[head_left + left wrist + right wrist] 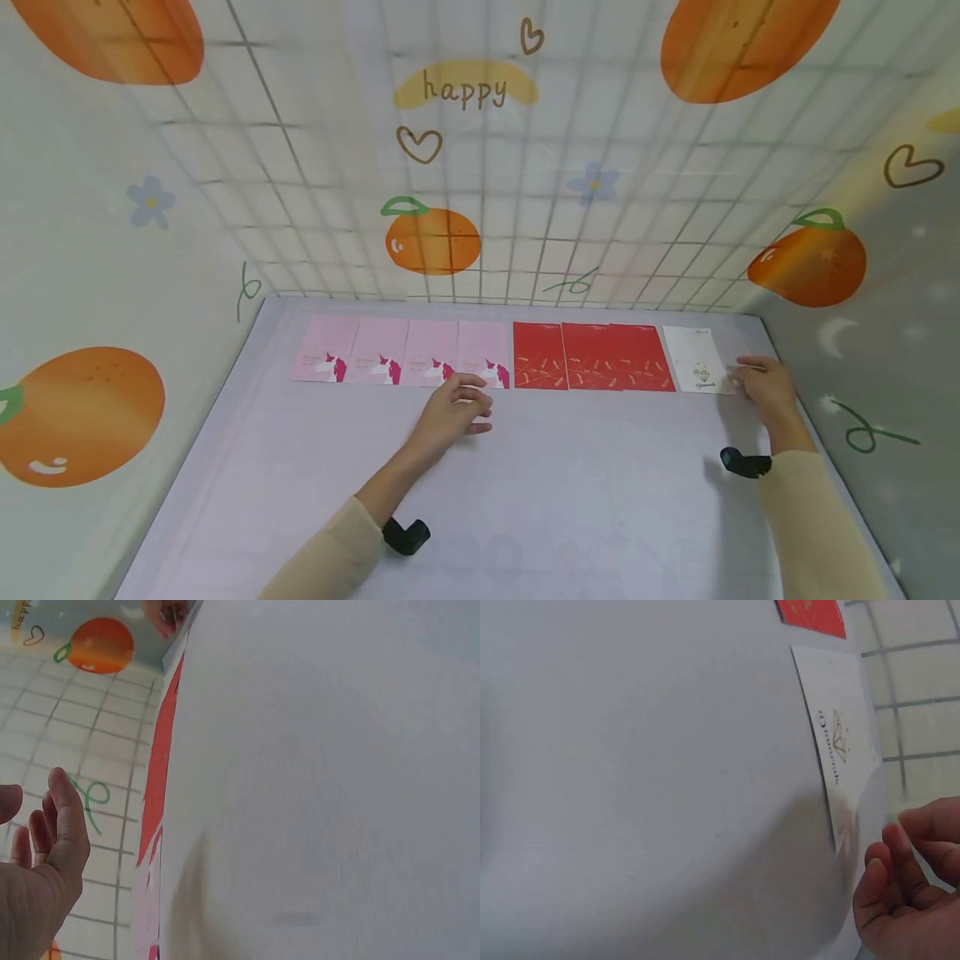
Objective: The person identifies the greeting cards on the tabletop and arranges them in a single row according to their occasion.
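Note:
Near the back edge of the table lies a row of cards: several pink unicorn cards (325, 342), three red cards (537, 350) and a white card (692, 350) with a small diamond drawing. Loosely bent fingers show on my left hand (447, 417), which hovers just in front of the rightmost pink card and holds nothing visible. My right hand (770, 390) is beside the right edge of the white card. In the right wrist view its bent fingers (871, 889) appear just off the white card (832, 712); whether they touch it is hard to tell.
A pale table (525, 492) carries the row. Behind it rises a gridded wall covering (487, 179) printed with oranges, and side walls (900, 367) stand left and right. Black wrist devices (407, 537) sit at both cuffs.

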Motion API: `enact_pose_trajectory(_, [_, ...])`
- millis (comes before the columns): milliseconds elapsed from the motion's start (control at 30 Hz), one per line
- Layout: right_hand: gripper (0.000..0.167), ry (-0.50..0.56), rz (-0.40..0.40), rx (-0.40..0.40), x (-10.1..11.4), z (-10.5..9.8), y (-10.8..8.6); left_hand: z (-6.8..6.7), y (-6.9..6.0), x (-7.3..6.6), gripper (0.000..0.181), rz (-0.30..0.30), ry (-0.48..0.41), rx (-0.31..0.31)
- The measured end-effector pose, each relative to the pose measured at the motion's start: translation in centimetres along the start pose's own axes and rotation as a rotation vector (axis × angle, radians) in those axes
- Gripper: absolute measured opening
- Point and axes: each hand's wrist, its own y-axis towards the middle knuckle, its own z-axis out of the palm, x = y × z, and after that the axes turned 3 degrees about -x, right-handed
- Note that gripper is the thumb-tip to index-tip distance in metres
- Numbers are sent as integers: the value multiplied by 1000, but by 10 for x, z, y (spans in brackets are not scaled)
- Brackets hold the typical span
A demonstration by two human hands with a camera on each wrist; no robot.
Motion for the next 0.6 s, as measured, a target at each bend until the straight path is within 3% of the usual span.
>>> enact_pose_trajectory(133, [47,19,-52,-9,5,1,-10,-9,-3,-2,46,3,-11,-19])
enact_pose_trajectory(367, [45,62,-211,-29,19,18,-40,-24,-13,-6,35,25,1,-57])
enact_pose_trajectory(600, [45,120,-267,-3,38,41,-81,-35,-23,-7,33,25,15,-84])
